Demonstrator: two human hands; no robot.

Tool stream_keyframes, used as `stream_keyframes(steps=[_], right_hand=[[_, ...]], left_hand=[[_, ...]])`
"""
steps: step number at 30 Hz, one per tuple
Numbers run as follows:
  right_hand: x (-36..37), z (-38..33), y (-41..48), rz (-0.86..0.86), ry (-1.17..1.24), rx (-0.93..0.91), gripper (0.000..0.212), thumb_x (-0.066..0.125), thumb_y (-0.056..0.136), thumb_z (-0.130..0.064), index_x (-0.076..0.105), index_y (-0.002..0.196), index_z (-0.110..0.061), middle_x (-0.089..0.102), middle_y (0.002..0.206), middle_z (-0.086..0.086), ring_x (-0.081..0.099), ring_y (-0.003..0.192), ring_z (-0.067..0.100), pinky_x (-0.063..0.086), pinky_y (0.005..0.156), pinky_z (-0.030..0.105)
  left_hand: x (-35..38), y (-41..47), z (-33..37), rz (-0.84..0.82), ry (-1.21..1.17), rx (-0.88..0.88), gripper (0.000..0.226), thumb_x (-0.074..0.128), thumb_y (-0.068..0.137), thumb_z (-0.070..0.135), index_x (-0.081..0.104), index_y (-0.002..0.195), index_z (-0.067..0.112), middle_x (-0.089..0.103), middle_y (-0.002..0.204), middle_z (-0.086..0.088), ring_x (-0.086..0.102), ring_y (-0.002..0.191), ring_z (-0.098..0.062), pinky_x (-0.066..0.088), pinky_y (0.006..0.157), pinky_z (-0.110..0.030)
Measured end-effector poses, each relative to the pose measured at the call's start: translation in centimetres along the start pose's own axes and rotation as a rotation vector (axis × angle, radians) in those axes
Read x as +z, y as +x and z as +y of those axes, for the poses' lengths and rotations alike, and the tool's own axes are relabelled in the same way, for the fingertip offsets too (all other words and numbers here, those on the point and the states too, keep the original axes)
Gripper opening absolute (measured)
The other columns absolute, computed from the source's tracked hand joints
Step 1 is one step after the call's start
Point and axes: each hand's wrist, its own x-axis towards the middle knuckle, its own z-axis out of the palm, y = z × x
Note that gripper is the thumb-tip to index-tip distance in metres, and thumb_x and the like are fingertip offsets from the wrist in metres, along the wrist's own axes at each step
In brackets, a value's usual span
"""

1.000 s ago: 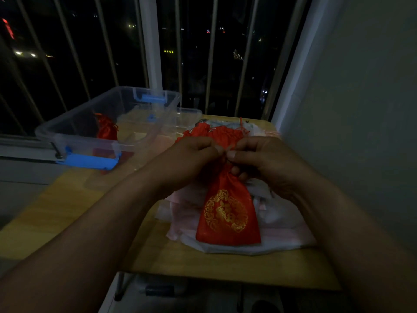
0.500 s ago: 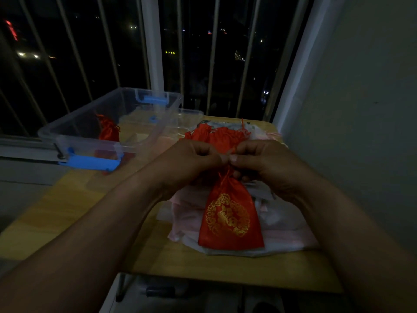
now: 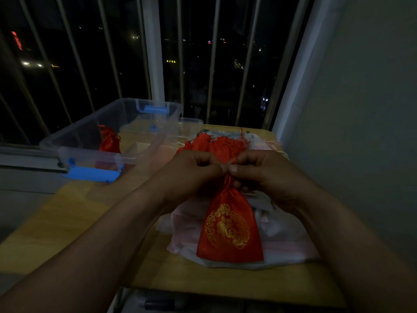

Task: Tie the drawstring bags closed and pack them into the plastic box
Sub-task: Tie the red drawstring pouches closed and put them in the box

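Observation:
A red drawstring bag [image 3: 230,231] with a gold emblem lies on a heap of pale bags [image 3: 284,236], its neck gathered. My left hand [image 3: 194,172] and my right hand [image 3: 264,172] meet fingertip to fingertip above the neck, and each pinches the red drawstring there. More red bags [image 3: 216,143] sit bunched just behind my hands. The clear plastic box [image 3: 94,141] with blue clips stands at the left, and one tied red bag [image 3: 109,141] rests inside it.
The box's clear lid [image 3: 189,125] lies behind the box. All this sits on a small wooden table [image 3: 67,218] against a barred window; a wall closes in on the right. The table's front edge is just below the pale heap.
Both hands have stayed together at the bag's neck, working the string. The neck now looks pulled tighter and narrower than one second ago.

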Motion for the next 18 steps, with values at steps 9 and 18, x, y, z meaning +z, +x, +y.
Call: stream_keyframes(steps=[9, 18], right_hand=[[0.0, 0.1, 0.3, -0.001, 0.004, 0.004, 0.006, 0.068, 0.095, -0.01, 0.072, 0.097, -0.006, 0.071, 0.079, 0.004, 0.067, 0.068, 0.01, 0.054, 0.063, 0.023], [0.2, 0.0, 0.4, 0.012, 0.029, 0.008, 0.005, 0.068, 0.094, -0.01, 0.073, 0.096, -0.009, 0.071, 0.077, 0.006, 0.066, 0.069, 0.012, 0.054, 0.063, 0.024]], left_hand=[[-0.2, 0.3, -0.6, 0.016, 0.074, 0.093, 0.007, 0.072, 0.094, 0.011, 0.073, 0.089, 0.006, 0.071, 0.074, -0.003, 0.065, 0.066, -0.009, 0.053, 0.062, -0.022], [-0.3, 0.5, -1.0, 0.02, 0.075, 0.102, 0.016, 0.074, 0.094, 0.015, 0.066, 0.099, 0.002, 0.066, 0.078, -0.009, 0.059, 0.064, -0.015, 0.05, 0.058, -0.025]])
